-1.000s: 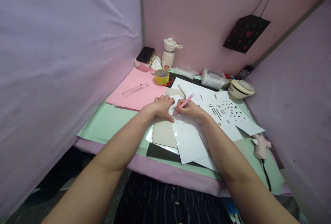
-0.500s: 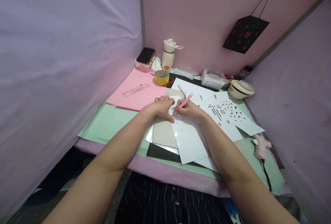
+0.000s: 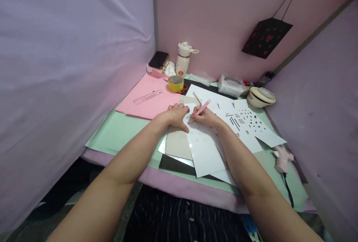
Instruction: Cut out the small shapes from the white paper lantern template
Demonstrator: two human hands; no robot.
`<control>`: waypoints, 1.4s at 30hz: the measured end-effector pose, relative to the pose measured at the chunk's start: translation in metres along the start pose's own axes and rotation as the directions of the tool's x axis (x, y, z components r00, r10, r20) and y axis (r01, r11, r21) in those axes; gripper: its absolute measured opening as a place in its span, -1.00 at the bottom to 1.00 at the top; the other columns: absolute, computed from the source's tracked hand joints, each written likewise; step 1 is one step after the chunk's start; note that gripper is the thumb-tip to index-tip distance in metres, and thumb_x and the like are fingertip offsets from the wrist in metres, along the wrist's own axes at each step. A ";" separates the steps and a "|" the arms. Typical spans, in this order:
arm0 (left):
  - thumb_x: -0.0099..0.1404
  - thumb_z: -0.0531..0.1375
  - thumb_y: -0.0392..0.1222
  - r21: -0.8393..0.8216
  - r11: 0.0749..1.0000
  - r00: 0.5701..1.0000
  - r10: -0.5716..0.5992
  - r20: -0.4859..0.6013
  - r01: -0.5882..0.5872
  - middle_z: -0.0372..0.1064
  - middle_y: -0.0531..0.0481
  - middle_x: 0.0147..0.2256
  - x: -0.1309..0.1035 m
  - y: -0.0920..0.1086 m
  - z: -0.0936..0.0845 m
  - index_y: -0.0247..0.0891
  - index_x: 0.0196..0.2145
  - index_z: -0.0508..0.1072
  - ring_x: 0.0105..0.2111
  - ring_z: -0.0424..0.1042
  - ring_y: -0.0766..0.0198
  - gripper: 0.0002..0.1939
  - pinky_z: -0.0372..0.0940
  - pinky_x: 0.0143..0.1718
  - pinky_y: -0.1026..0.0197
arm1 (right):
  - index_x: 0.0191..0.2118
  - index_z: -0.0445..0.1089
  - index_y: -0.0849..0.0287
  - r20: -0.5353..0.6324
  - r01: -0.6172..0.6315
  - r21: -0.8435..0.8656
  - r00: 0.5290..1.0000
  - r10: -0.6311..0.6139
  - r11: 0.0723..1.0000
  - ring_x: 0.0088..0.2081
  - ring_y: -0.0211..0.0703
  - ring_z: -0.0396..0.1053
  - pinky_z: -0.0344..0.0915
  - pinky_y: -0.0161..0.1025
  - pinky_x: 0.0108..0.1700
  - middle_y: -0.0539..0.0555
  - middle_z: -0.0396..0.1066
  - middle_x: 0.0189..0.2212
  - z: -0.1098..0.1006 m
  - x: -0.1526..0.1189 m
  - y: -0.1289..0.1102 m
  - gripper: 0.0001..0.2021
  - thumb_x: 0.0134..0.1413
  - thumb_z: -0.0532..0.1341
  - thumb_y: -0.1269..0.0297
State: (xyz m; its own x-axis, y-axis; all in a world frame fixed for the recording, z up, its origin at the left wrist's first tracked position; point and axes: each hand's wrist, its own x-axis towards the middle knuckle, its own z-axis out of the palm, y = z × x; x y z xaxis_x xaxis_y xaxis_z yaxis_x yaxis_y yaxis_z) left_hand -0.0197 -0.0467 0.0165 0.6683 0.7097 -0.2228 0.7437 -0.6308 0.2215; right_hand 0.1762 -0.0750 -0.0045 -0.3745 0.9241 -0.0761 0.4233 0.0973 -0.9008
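Observation:
A slim pink pen-shaped tool is gripped in my right hand, its lower end angled down onto a white sheet. Whether that end is a nib or a blade is too small to tell. Faint drawn shapes mark the sheet, and a small dark shape shows between my hands. My left hand lies flat at the sheet's left edge, thumb and fingers apart, holding nothing. Beneath it is a beige board. Beyond my right hand lie white sheets with many small cut-out shapes.
Pink sheets carry a clear ruler. A yellow tape roll sits by red-handled scissors. Behind stand a white bottle and clear box. Right are a bowl and pink glue gun.
The pink tool's lower end has shifted very slightly up and right with my right hand. My left hand stays in place, and the whole view has drifted a little.

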 end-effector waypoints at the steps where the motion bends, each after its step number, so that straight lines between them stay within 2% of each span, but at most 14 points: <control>1: -0.15 0.33 0.38 0.000 1.000 1.000 0.002 -0.002 -0.002 0.20 -0.21 0.07 0.000 0.000 0.000 -0.15 0.07 0.23 0.09 0.17 -0.14 -0.08 0.09 0.10 -0.06 | -0.48 0.25 0.13 -0.003 -0.006 -0.004 1.000 0.006 1.000 -0.56 -0.31 0.05 -0.08 -0.29 -0.50 -0.07 0.30 -0.59 0.000 0.000 0.000 -0.79 -0.03 0.29 0.18; 12: -0.14 0.33 0.39 0.009 1.000 1.000 0.003 0.002 -0.003 0.20 -0.22 0.08 0.001 -0.001 0.001 -0.18 0.09 0.23 0.08 0.18 -0.14 -0.06 0.11 0.09 -0.07 | -0.46 0.26 0.15 -0.027 0.009 -0.006 1.000 -0.010 1.000 -0.54 -0.31 0.10 -0.02 -0.29 -0.48 0.00 0.44 -0.48 0.000 0.000 -0.003 -0.81 -0.04 0.26 0.18; 24: -0.14 0.32 0.39 -0.003 1.000 1.000 0.009 0.009 -0.009 0.19 -0.23 0.10 0.001 -0.001 0.000 -0.18 0.13 0.22 0.09 0.16 -0.15 -0.03 0.10 0.10 -0.09 | -0.48 0.25 0.15 -0.052 0.012 -0.007 0.999 -0.013 1.000 -0.54 -0.31 0.07 -0.03 -0.30 -0.47 -0.04 0.37 -0.54 0.001 -0.001 -0.001 -0.80 -0.05 0.27 0.19; 28: -0.17 0.31 0.41 -0.009 1.000 1.000 0.016 -0.005 -0.016 0.19 -0.23 0.09 0.002 -0.004 0.002 -0.19 0.13 0.22 0.09 0.17 -0.15 0.00 0.11 0.09 -0.10 | -0.49 0.26 0.14 -0.121 -0.001 0.048 0.993 0.006 0.999 -0.53 -0.31 0.10 -0.01 -0.30 -0.47 -0.05 0.36 -0.54 0.002 -0.006 -0.006 -0.78 -0.04 0.28 0.17; 32: -0.21 0.34 0.39 -0.033 0.998 0.999 0.047 0.013 -0.047 0.18 -0.21 0.10 0.001 -0.010 0.001 -0.15 0.15 0.21 0.12 0.14 -0.15 0.04 0.10 0.12 -0.10 | -0.41 0.37 0.14 -0.250 0.026 0.166 0.968 0.016 0.986 -0.54 -0.31 0.10 0.00 -0.29 -0.48 -0.07 0.27 -0.59 0.002 -0.012 -0.014 -0.81 0.01 0.28 0.13; 34: -0.22 0.35 0.38 -0.039 0.997 0.997 0.068 0.023 -0.067 0.18 -0.21 0.10 0.000 -0.012 0.000 -0.15 0.17 0.20 0.13 0.13 -0.16 0.05 0.10 0.13 -0.10 | -0.40 0.42 0.16 -0.293 0.031 0.248 0.955 0.044 0.968 -0.56 -0.31 0.08 -0.01 -0.28 -0.49 -0.06 0.24 -0.61 0.004 -0.015 -0.018 -0.76 0.02 0.28 0.08; 37: -0.21 0.35 0.37 -0.043 0.996 0.997 0.083 0.012 -0.082 0.17 -0.22 0.10 -0.002 -0.013 -0.002 -0.16 0.18 0.21 0.13 0.14 -0.16 0.05 0.12 0.11 -0.09 | -0.40 0.45 0.21 -0.354 0.014 0.344 0.928 0.115 0.939 -0.55 -0.31 0.08 -0.01 -0.28 -0.51 -0.03 0.24 -0.60 0.013 -0.021 -0.021 -0.73 -0.07 0.33 0.08; 39: -0.19 0.34 0.37 -0.044 0.996 0.997 0.082 0.007 -0.082 0.16 -0.23 0.11 -0.003 -0.013 -0.002 -0.17 0.18 0.23 0.13 0.14 -0.16 0.04 0.14 0.10 -0.08 | -0.37 0.46 0.21 -0.407 -0.012 0.332 0.900 0.155 0.943 -0.54 -0.29 0.10 0.00 -0.27 -0.51 -0.03 0.25 -0.59 0.024 -0.025 -0.022 -0.76 -0.13 0.35 0.14; 42: -0.18 0.33 0.36 -0.049 0.995 0.996 0.085 0.014 -0.085 0.11 -0.21 0.16 -0.004 -0.013 -0.002 -0.15 0.17 0.24 0.15 0.11 -0.16 0.02 0.13 0.12 -0.10 | -0.41 0.42 0.17 -0.546 -0.040 0.190 0.826 0.140 0.981 -0.51 -0.25 0.17 0.08 -0.27 -0.47 -0.03 0.29 -0.57 0.041 -0.028 -0.019 -0.85 -0.10 0.27 0.20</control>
State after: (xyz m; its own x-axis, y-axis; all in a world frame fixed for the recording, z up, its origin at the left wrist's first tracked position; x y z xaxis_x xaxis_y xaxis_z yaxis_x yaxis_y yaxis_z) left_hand -0.0316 -0.0408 0.0167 0.7295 0.6488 -0.2164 0.6828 -0.6725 0.2856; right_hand 0.1444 -0.1177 -0.0026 0.2002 0.9787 0.0448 0.2732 -0.0119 -0.9619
